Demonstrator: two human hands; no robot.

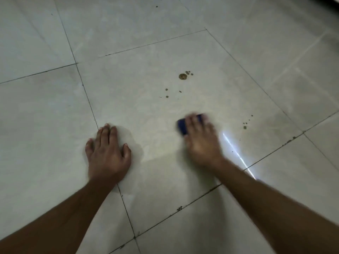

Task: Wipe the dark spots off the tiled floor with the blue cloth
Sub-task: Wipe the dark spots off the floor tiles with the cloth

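Observation:
My right hand (pixel 200 140) presses flat on a folded blue cloth (pixel 182 126) on the pale tiled floor (pixel 139 99); the hand is blurred and covers most of the cloth. My left hand (pixel 107 152) lies palm down on the floor with fingers spread, holding nothing. A large brown spot (pixel 182 76) with small dots beside it sits farther ahead of the cloth. Smaller specks (pixel 167 92) lie between that spot and the cloth. Another cluster of dark specks (pixel 245 125) sits to the right of my right hand.
Dark grout lines (pixel 88 99) cross the floor, with grime bits along the seam at the right (pixel 290 140) and near the bottom (pixel 179 208). A bright streak of reflected light (pixel 236 153) runs beside my right forearm. A tiny dark speck (pixel 156 6) lies far ahead.

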